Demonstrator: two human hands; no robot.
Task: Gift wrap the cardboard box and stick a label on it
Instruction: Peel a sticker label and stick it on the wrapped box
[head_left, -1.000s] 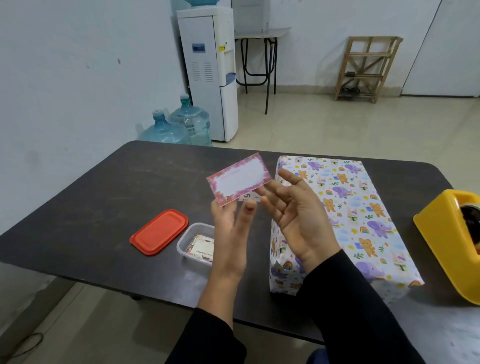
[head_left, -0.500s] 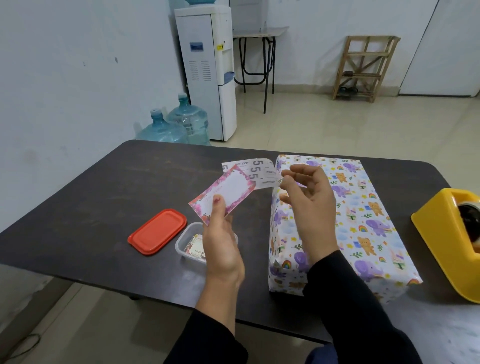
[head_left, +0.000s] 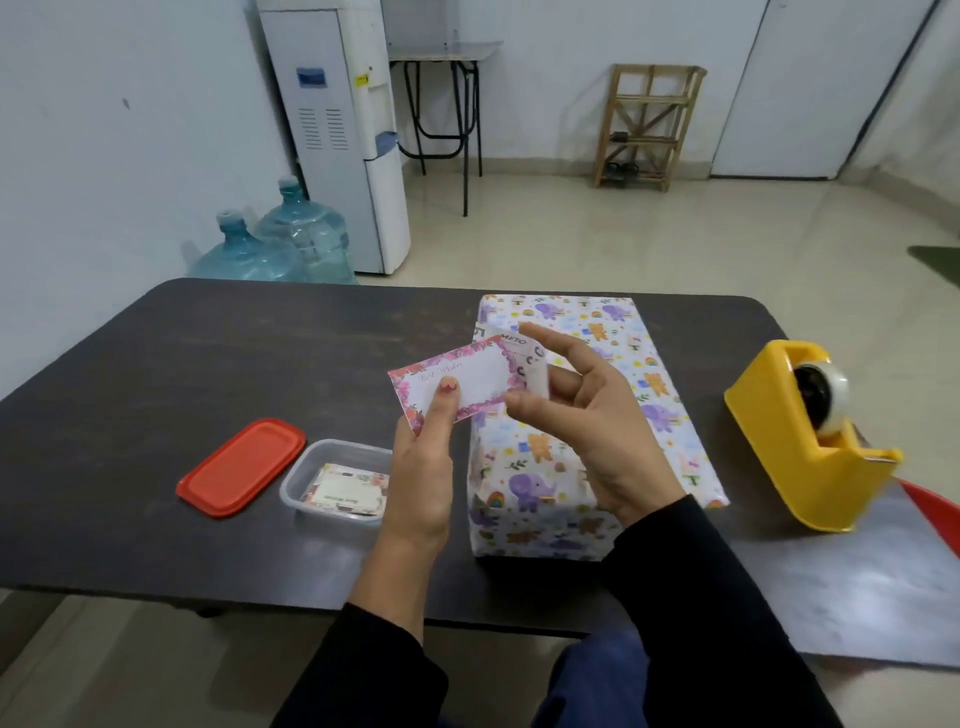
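The floral label, pinched in the left hand, is seen peeled from its backing paper, now held by the right hand above the wrapped box, apparently ready for sticking.

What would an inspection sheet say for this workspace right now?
Surface: dark table; grey sheet on its near right corner.
Job's things: box wrapped, flat mid-table, no label on its visible faces; label in hand; tape dispenser right of the box.
Clutter: red lid beside an open tub of spare labels; red edge at far right, unclear.
Grips: left hand pinches the label; right hand pinches the backing paper.
Cables: nothing seen.
Surroundings: water dispenser, two bottles, wooden rack, small table.
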